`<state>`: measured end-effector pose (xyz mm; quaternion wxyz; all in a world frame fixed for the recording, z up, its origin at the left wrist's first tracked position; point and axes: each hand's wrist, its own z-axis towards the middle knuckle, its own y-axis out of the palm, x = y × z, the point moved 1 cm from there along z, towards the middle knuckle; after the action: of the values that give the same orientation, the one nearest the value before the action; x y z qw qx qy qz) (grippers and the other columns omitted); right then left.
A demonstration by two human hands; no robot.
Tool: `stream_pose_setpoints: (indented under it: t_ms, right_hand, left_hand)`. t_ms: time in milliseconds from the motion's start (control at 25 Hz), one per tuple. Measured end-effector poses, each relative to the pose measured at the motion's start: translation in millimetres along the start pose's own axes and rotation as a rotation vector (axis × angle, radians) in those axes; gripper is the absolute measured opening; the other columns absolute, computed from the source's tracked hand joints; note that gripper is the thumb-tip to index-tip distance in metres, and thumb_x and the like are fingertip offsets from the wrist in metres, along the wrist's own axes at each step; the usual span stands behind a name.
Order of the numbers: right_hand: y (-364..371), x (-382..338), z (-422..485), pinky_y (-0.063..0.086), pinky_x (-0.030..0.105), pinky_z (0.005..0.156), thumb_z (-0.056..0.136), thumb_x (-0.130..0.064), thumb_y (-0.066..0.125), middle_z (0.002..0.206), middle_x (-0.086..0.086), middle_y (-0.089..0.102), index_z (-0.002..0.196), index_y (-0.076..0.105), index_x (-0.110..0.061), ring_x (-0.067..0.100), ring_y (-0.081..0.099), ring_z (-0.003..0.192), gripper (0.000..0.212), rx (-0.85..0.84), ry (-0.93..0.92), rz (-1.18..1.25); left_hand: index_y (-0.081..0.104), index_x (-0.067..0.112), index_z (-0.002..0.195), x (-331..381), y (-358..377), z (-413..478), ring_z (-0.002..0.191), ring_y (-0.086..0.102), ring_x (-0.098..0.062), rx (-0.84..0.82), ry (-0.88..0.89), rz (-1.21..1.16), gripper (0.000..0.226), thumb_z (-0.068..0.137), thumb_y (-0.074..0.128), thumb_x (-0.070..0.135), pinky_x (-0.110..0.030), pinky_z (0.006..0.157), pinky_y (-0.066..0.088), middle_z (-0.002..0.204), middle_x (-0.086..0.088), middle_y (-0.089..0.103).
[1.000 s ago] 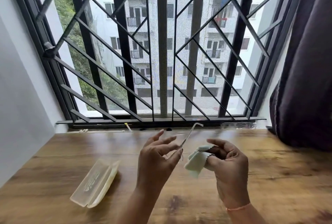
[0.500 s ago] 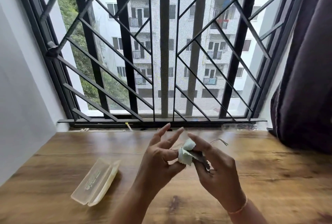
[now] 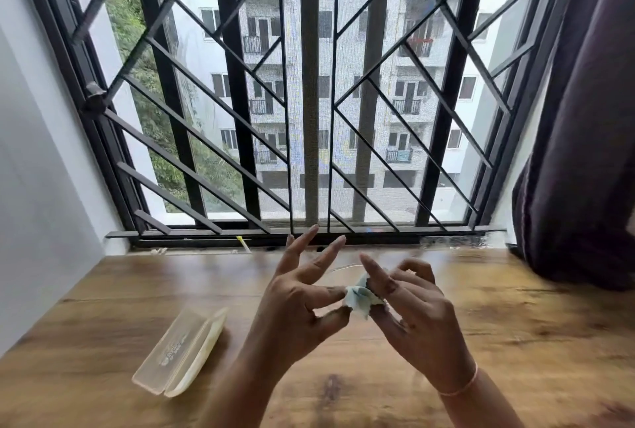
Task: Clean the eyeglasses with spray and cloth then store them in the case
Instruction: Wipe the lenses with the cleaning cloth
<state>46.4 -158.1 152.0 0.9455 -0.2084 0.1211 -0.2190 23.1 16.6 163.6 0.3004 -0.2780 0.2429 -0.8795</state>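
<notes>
Over the wooden table (image 3: 515, 341) my two hands meet around a small pale green cloth (image 3: 359, 297). My right hand (image 3: 415, 321) pinches the cloth, which is bunched round part of the eyeglasses (image 3: 343, 268). Only a thin wire of the frame shows above the cloth; the lenses are hidden. My left hand (image 3: 302, 304) pinches the glasses at the cloth's left edge with thumb and forefinger, its other fingers spread upward. A translucent yellowish case (image 3: 182, 348) lies open on the table, down and to the left of my left hand.
A black window grille (image 3: 309, 118) runs along the table's far edge, with a small yellow-white stick (image 3: 243, 244) on the sill. A dark curtain (image 3: 584, 153) hangs at the right and a white wall (image 3: 41, 187) closes the left side.
The glasses' arm that stuck up a second ago has come down. My right hand has brought the cloth in against my left hand's fingertips and worked it round the frame.
</notes>
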Motion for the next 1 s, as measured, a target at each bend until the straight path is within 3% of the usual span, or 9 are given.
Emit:
stream_pose_setpoints:
  t_ms: [160, 280, 360, 480, 560, 640, 800, 920, 1000]
  right_hand:
    - [-3.9, 9.4, -2.2, 0.041, 0.023, 0.087, 0.075, -0.004, 0.072, 0.071, -0.003, 0.069, 0.122, 0.052, 0.003, 0.009, 0.060, 0.070, 0.052, 0.032, 0.042, -0.035]
    - [-12.0, 20.7, -4.2, 0.043, 0.022, 0.085, 0.068, -0.002, 0.074, 0.075, -0.003, 0.071, 0.116, 0.054, 0.007, 0.005, 0.054, 0.068, 0.054, 0.089, 0.100, -0.054]
    - [-16.2, 24.7, -5.9, 0.044, 0.023, 0.085, 0.072, -0.009, 0.073, 0.093, -0.014, 0.068, 0.109, 0.061, 0.010, 0.006, 0.056, 0.069, 0.043, 0.132, 0.110, -0.051]
    - [-23.1, 26.8, -7.7, 0.047, 0.027, 0.083, 0.077, -0.022, 0.067, 0.112, -0.037, 0.050, 0.100, 0.066, 0.014, 0.011, 0.060, 0.067, 0.043, 0.186, 0.155, 0.009]
    - [-25.8, 27.4, -9.2, 0.047, 0.024, 0.084, 0.076, -0.025, 0.066, 0.109, -0.034, 0.054, 0.103, 0.065, 0.013, 0.010, 0.060, 0.069, 0.047, 0.202, 0.187, 0.039]
    - [-25.6, 27.1, -11.0, 0.049, 0.022, 0.081, 0.075, -0.025, 0.068, 0.107, -0.027, 0.059, 0.107, 0.064, 0.009, 0.004, 0.060, 0.077, 0.047, 0.222, 0.231, 0.053]
    - [-19.6, 28.1, -12.3, 0.054, 0.026, 0.076, 0.074, -0.021, 0.072, 0.108, -0.050, 0.051, 0.107, 0.065, 0.007, -0.016, 0.055, 0.092, 0.044, 0.237, 0.270, 0.110]
    - [-8.3, 21.8, -9.1, 0.053, 0.026, 0.080, 0.077, -0.014, 0.070, 0.110, -0.042, 0.055, 0.102, 0.066, 0.010, -0.006, 0.060, 0.087, 0.035, 0.204, 0.214, 0.134]
    - [2.7, 12.8, -6.2, 0.050, 0.023, 0.086, 0.076, -0.007, 0.071, 0.096, -0.021, 0.067, 0.111, 0.061, 0.007, 0.006, 0.061, 0.077, 0.039, 0.156, 0.155, 0.105]
  left_hand:
    - [0.076, 0.026, 0.080, -4.9, -1.9, -1.3, 0.138, 0.028, -0.029, 0.026, 0.016, 0.012, 0.011, 0.073, 0.069, 0.029, -0.026, 0.111, 0.024, 0.133, 0.000, 0.053]
    - [0.077, 0.024, 0.082, -9.3, -7.1, -4.7, 0.138, 0.028, -0.028, 0.035, -0.017, -0.006, 0.015, 0.074, 0.068, 0.033, -0.043, 0.107, 0.033, 0.133, -0.001, 0.053]
    - [0.077, 0.024, 0.083, -11.7, -11.9, -5.4, 0.137, 0.031, -0.029, 0.058, -0.040, 0.000, 0.015, 0.073, 0.070, 0.033, -0.053, 0.102, 0.037, 0.131, -0.001, 0.054]
    - [0.077, 0.025, 0.083, -14.9, -18.0, -6.5, 0.135, 0.034, -0.029, 0.112, -0.079, 0.025, 0.015, 0.068, 0.075, 0.027, -0.057, 0.100, 0.039, 0.130, 0.001, 0.054]
    - [0.077, 0.025, 0.082, -15.4, -19.8, -8.0, 0.134, 0.035, -0.029, 0.132, -0.112, 0.022, 0.016, 0.066, 0.076, 0.026, -0.055, 0.100, 0.039, 0.130, 0.003, 0.054]
    - [0.077, 0.025, 0.079, -14.8, -19.0, -9.1, 0.133, 0.037, -0.027, 0.159, -0.144, 0.026, 0.014, 0.065, 0.076, 0.025, -0.055, 0.100, 0.039, 0.128, 0.005, 0.055]
    - [0.076, 0.023, 0.075, -13.3, -17.8, -8.8, 0.129, 0.041, -0.030, 0.194, -0.165, 0.046, 0.011, 0.064, 0.075, 0.024, -0.059, 0.097, 0.040, 0.124, 0.004, 0.056]
    - [0.077, 0.022, 0.076, -11.5, -15.7, -6.2, 0.129, 0.041, -0.032, 0.155, -0.116, 0.065, 0.010, 0.067, 0.075, 0.024, -0.061, 0.096, 0.040, 0.124, 0.002, 0.057]
    - [0.077, 0.022, 0.075, -8.2, -11.1, -4.3, 0.130, 0.040, -0.033, 0.122, -0.055, 0.097, 0.008, 0.068, 0.075, 0.023, -0.063, 0.095, 0.038, 0.125, 0.000, 0.057]
